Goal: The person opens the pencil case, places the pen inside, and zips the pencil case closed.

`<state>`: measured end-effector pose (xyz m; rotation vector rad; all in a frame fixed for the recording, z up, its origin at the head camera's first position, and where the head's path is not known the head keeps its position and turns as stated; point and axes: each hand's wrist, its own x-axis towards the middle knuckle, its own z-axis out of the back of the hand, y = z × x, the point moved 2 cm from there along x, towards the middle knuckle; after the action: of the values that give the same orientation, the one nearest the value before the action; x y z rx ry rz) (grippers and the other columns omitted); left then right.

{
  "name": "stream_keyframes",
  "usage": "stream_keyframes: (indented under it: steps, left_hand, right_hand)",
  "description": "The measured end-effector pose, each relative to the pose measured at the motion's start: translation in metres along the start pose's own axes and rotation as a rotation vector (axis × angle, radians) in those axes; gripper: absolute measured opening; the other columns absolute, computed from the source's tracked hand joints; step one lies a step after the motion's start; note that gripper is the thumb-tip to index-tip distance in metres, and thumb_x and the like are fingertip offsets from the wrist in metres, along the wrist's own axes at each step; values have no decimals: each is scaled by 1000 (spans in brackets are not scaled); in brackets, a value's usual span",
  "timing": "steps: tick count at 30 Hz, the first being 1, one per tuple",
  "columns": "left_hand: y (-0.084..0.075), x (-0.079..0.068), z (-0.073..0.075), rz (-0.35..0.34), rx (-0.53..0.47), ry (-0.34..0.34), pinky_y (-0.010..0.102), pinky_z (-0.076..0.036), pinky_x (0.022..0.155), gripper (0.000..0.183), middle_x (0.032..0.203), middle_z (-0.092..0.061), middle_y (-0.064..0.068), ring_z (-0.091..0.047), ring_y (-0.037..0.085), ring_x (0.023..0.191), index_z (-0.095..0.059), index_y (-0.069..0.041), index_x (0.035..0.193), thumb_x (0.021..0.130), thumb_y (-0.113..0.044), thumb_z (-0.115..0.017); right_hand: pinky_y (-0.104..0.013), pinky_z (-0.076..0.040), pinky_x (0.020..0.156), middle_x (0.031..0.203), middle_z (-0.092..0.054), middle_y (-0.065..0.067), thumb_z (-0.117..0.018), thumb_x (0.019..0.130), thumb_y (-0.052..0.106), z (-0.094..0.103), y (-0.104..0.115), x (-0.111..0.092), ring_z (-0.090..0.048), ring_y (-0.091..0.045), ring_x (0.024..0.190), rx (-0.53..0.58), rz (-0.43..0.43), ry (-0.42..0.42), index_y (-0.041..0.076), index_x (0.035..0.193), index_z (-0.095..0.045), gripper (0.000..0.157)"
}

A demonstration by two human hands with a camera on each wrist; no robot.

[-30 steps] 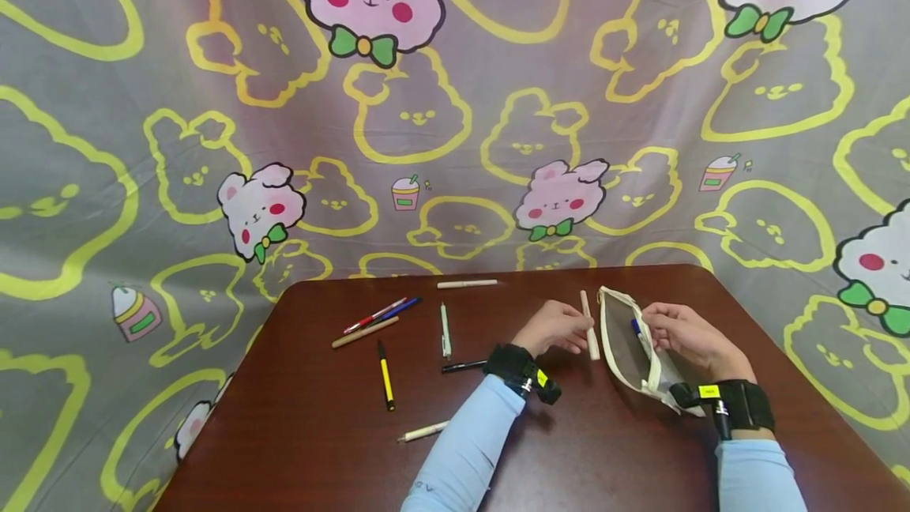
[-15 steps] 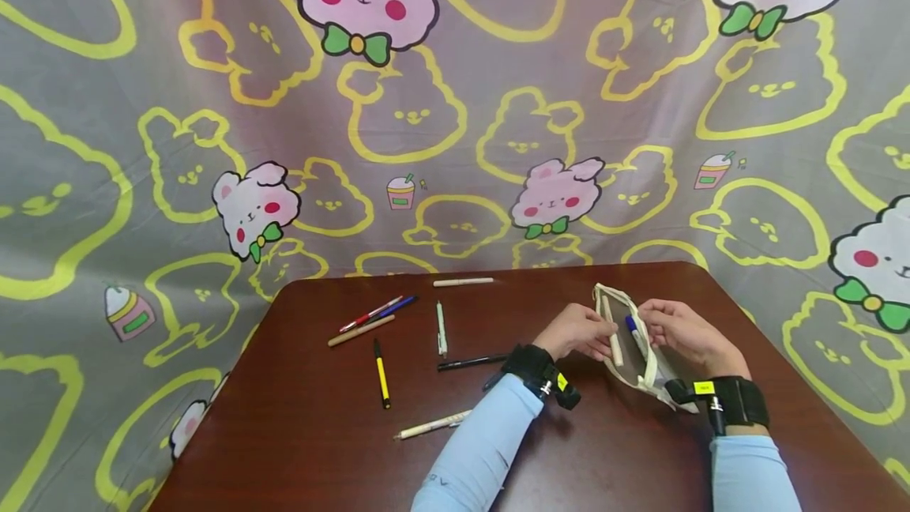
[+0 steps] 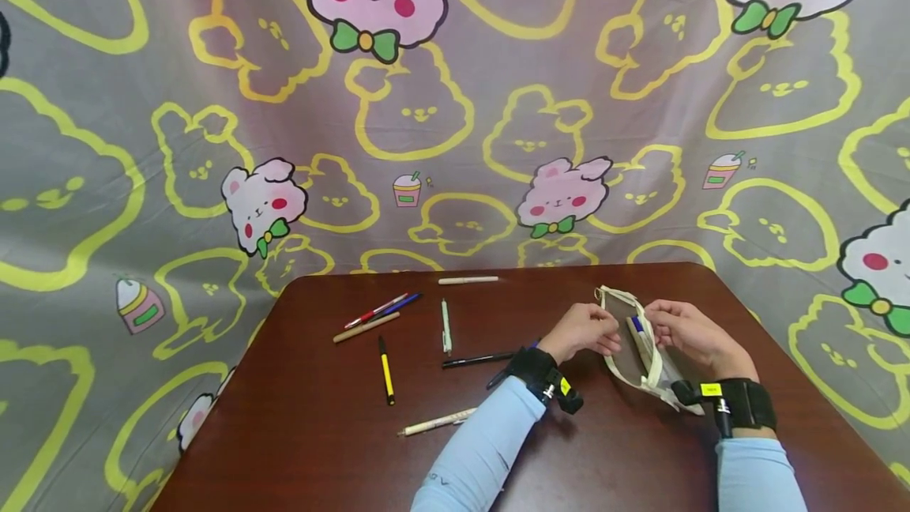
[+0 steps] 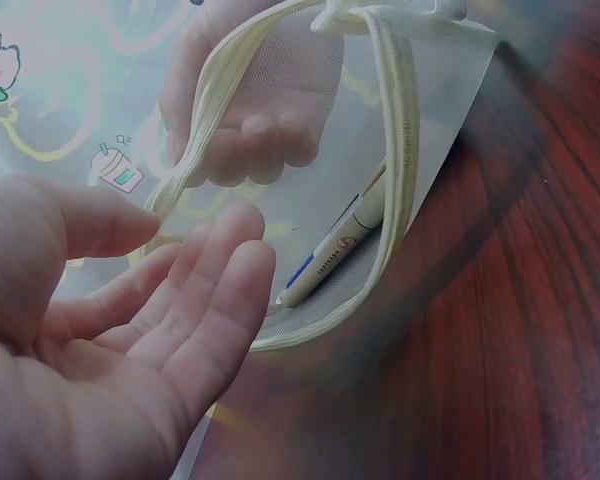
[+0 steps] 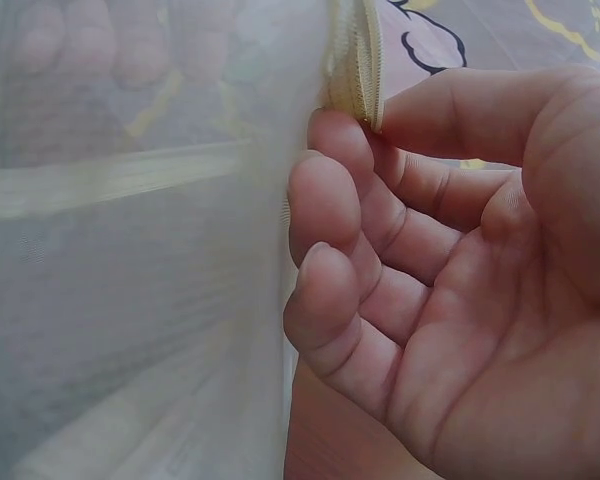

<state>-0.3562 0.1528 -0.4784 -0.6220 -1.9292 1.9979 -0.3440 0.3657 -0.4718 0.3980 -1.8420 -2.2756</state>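
Observation:
My right hand [image 3: 693, 336] pinches the zipped edge of a pale mesh pencil pouch [image 4: 400, 130] between thumb and fingers; the right wrist view shows this grip on the zipper [image 5: 358, 60]. The pouch mouth gapes. Inside lie a beige pen [image 4: 345, 235] and, next to it, a blue-tipped pen [image 3: 637, 324], their lower parts hidden by the pouch side. At the opposite side of the mouth is my left hand [image 3: 583, 330], fingers loosely bent and holding no pen. Its thumb is close to the rim; whether it touches cannot be told.
Left on the brown table [image 3: 298, 433] lie a yellow pen [image 3: 386, 371], a pale green pen [image 3: 445, 328], a black pen [image 3: 476, 359], a cream pen [image 3: 437, 423] and a red pen [image 3: 373, 312] among others. One beige pen [image 3: 468, 280] rests near the back edge. A patterned curtain [image 3: 469, 141] hangs behind.
My left hand has carried a beige pen rightward into the pouch and let it go; it now leans beside the blue-tipped one. The right hand keeps its hold on the pouch edge.

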Motion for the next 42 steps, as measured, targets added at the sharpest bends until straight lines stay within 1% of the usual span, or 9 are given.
stream_keyframes:
  steps: [7,11,14,17,20,24,28,35,42]
  left_hand:
    - [-4,-6,3,-14,85,-6,35,-60,62,8,83,-73,18,-74,33,76,-65,-4,97,93,-10,-64]
    - [-10,-11,10,-54,224,-30,29,-57,57,13,81,-73,13,-70,21,66,-67,-3,100,93,-13,-64]
    - [-15,-15,17,-76,348,-63,32,-57,58,9,75,-70,6,-68,16,61,-67,-7,94,94,-15,-64]
    - [-20,-19,21,-91,459,-76,35,-58,60,7,71,-67,-1,-69,16,62,-66,-12,89,94,-16,-64]
    - [-25,-23,25,-104,546,-73,31,-56,57,6,70,-67,-5,-70,18,66,-64,-15,88,94,-17,-63]
    - [-30,-29,32,-119,630,-52,23,-50,51,5,74,-69,-4,-71,19,68,-64,-16,90,94,-17,-62]
    - [-31,-36,44,-127,716,-38,21,-50,53,5,78,-70,0,-69,14,66,-64,-16,92,94,-20,-62]
    - [-32,-50,63,-185,1035,-116,21,-45,64,12,84,-66,-8,-57,5,70,-66,-20,97,92,-30,-64]
    - [-29,-73,69,-206,1366,-173,29,-45,51,14,76,-66,-1,-62,14,65,-62,-15,91,90,-28,-66]
  right_hand:
    - [-29,-53,63,77,-58,7,-52,102,22,1,1,-3,-57,-10,67,-14,4,-5,-3,109,-55,26]
    - [-29,-53,62,77,-57,6,-52,102,22,2,2,-3,-57,-11,66,-24,28,-13,-7,111,-54,30]
    - [-29,-53,62,77,-57,6,-52,102,21,2,3,-4,-58,-12,66,-31,38,-16,-8,110,-53,30]
    - [-30,-54,63,77,-56,5,-52,102,21,4,4,-4,-58,-11,67,-30,27,-11,-7,109,-54,29]
    - [-31,-54,65,75,-54,4,-53,102,22,4,7,-5,-58,-12,67,-17,4,-17,-3,107,-57,26]
    - [-32,-56,66,76,-56,4,-54,101,24,3,10,-5,-58,-12,67,-33,-12,-19,3,104,-60,22]
    - [-33,-56,67,79,-59,4,-54,101,25,2,12,-5,-59,-12,68,-67,-16,-21,9,102,-62,18]
    - [-33,-56,67,79,-57,1,-54,101,24,0,15,-6,-59,-16,69,-120,-15,-31,-8,111,-54,33]
    - [-34,-55,67,78,-54,0,-55,101,25,-2,11,-7,-59,-18,69,-156,-11,-28,-10,112,-52,36]
